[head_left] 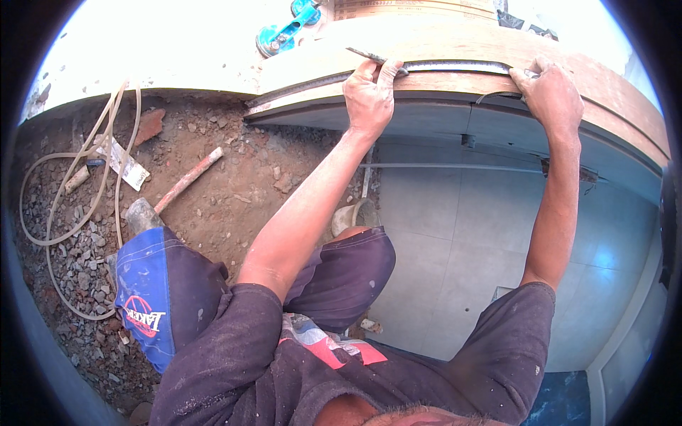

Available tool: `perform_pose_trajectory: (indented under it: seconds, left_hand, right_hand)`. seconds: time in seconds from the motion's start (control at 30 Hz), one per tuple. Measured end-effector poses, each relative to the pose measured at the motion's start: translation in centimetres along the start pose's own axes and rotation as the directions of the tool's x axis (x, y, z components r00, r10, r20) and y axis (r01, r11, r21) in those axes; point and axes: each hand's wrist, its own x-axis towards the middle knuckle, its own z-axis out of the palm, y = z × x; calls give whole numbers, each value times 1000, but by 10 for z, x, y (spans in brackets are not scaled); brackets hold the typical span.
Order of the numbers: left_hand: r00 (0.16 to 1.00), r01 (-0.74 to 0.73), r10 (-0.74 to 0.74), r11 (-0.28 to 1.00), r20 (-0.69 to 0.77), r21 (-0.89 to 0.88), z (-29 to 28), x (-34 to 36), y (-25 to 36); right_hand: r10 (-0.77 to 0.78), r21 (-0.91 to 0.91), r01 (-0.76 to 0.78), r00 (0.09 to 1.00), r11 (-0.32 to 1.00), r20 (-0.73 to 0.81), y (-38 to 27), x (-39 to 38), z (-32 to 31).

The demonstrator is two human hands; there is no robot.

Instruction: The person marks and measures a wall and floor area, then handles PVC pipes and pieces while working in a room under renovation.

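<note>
A long wooden-toned panel [455, 39] stretches across the top of the view. Along its near edge runs a thin metallic strip [458, 67], like a measuring tape blade. My left hand [369, 99] is closed in a pinch at this edge, holding a thin dark stick like a pencil [367, 54] that points up and left. Farther right, my right hand [553, 99] grips the right end of the strip, its fingers curled over the panel edge. A dark curved piece [501, 96] shows beneath that hand; its kind is unclear.
A blue suction-cup lifter [284, 32] lies beyond the panel, left of a cardboard box [412, 7]. On the dirt at left are a hammer [188, 181], a looped clear hose [53, 213] and rubble [82, 266]. Grey floor tiles [419, 284] extend below the panel at right.
</note>
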Motion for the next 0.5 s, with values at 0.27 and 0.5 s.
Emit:
perform_pose_trajectory:
  seconds: [0.27,0.5]
  left_hand:
    - [997,36,-35,999,67,-6,-5,-5,1]
    - [996,21,-19,1000,92,-23,-7,0,3]
  right_hand:
    - [-17,33,17,1000,999,-10,1,-4,-3]
    - [8,40,-7,1000,999,-6,-1,0,-1]
